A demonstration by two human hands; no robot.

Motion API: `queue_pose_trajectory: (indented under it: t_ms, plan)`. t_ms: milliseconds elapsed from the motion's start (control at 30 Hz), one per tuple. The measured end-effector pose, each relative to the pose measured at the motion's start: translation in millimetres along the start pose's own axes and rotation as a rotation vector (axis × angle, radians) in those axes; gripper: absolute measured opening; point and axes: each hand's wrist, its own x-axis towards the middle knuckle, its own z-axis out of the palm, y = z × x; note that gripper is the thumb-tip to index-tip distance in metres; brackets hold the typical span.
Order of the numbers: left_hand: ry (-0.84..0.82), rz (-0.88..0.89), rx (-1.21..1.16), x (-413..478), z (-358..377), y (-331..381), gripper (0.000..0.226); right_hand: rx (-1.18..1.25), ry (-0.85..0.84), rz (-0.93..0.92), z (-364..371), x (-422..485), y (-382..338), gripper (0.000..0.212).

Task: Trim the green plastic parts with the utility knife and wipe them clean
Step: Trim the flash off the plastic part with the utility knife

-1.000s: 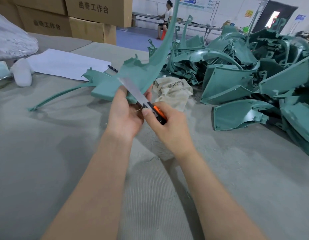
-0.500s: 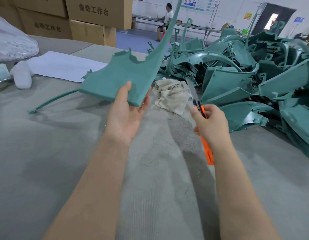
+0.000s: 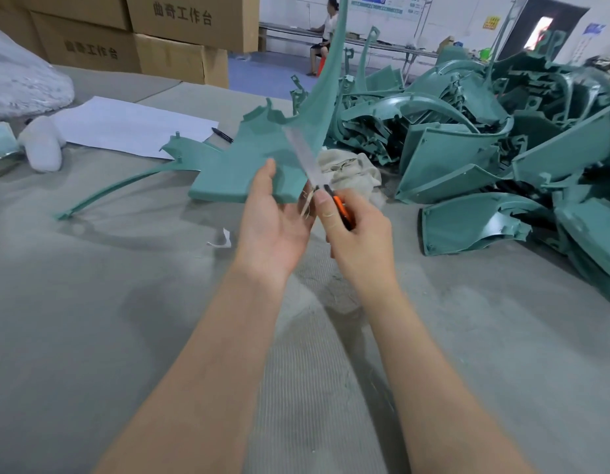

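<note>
The fingers (image 3: 326, 207) of the right hand (image 3: 360, 241) were curled round the orange handle of the utility knife (image 3: 338, 204), thumb pushed up toward the root of the blade. The long blade lay slanted across the face of the green part (image 3: 235, 169), blurred, so I could not say just where its edge bit. The left hand (image 3: 273, 217) pinched that part at its near edge, thumb on top and the other fingers hidden beneath. It held the flat end raised off the worktop (image 3: 91, 302), the thin curved arm trailing down to the left. A pale curl of shaving hung between the two hands, and a white scrap (image 3: 223, 240) lay on the worktop just beside the left wrist.

This looked to me like the trimming step, with wiping not yet begun. The next stroke would want the blade kept shallow along the rim and run away from the holding thumb, which sat near it. The cloth (image 3: 355, 172) lay crumpled just behind the hands. Beyond it sprawled the pile of green parts (image 3: 484, 138), so plenty seemed left to do.
</note>
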Motion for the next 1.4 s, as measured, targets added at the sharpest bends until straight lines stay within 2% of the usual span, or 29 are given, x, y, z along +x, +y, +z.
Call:
queue_pose_trajectory:
  t_ms: [167, 267, 367, 433, 500, 567, 667, 733, 767, 800, 900, 967, 1033, 1133, 1167, 1267, 1333, 1400]
  plan:
    - [0.016, 0.041, 0.009, 3, -8, 15, 0.023, 0.030, -0.223, -0.113, 12, -9, -6, 0.018]
    - [0.021, 0.082, 0.058, 4, -13, 19, 0.022, 0.200, -0.314, -0.053, 6, -8, -12, 0.021]
    - [0.066, 0.135, 0.074, 5, -12, 19, 0.015, 0.444, -0.243, 0.121, -12, 1, -13, 0.035]
    - [0.046, 0.165, 0.110, 5, -12, 16, 0.010, 0.465, -0.105, 0.268, -24, 8, -9, 0.042]
    - [0.040, 0.210, 0.226, 7, -12, 8, 0.012, 0.453, 0.026, 0.422, -32, 14, -2, 0.040]
    - [0.033, 0.268, 0.404, 7, -10, -3, 0.019, 0.478, 0.060, 0.492, -35, 16, 1, 0.032]
    - [-0.126, 0.365, 0.744, 3, -10, -23, 0.012, 0.509, 0.009, 0.476, -33, 15, 2, 0.023]
    - [-0.327, 0.279, 0.920, -4, -7, -29, 0.011, 0.513, -0.004, 0.468, -32, 15, 1, 0.024]
    - [-0.427, 0.211, 0.934, -8, -6, -27, 0.012, 0.557, 0.008, 0.474, -33, 15, 0, 0.022]
    - [-0.513, 0.134, 0.867, -10, -6, -21, 0.023, 0.625, 0.028, 0.484, -36, 16, -1, 0.019]
    - [-0.554, -0.158, 0.511, -6, -16, 15, 0.088, 0.764, 0.087, 0.498, -53, 17, -2, 0.012]
    - [-0.564, -0.256, 0.457, -6, -24, 36, 0.096, 0.773, 0.079, 0.495, -64, 17, 1, 0.011]
    - [-0.458, -0.312, 0.542, -5, -27, 35, 0.083, 0.771, 0.026, 0.499, -69, 16, 6, 0.006]
    - [-0.259, -0.360, 0.692, 0, -26, 14, 0.042, 0.699, -0.035, 0.482, -70, 18, 14, 0.008]
    - [-0.224, -0.382, 0.716, 1, -26, 9, 0.037, 0.692, -0.054, 0.478, -69, 18, 15, 0.009]
    - [-0.204, -0.413, 0.753, 1, -29, 10, 0.045, 0.710, -0.110, 0.472, -70, 18, 17, 0.008]
    - [-0.207, -0.334, 0.762, -1, -28, 12, 0.038, 0.664, -0.096, 0.460, -68, 19, 20, 0.008]
    - [-0.181, -0.150, 0.718, -1, -23, 12, 0.019, 0.446, 0.000, 0.409, -65, 19, 22, 0.015]
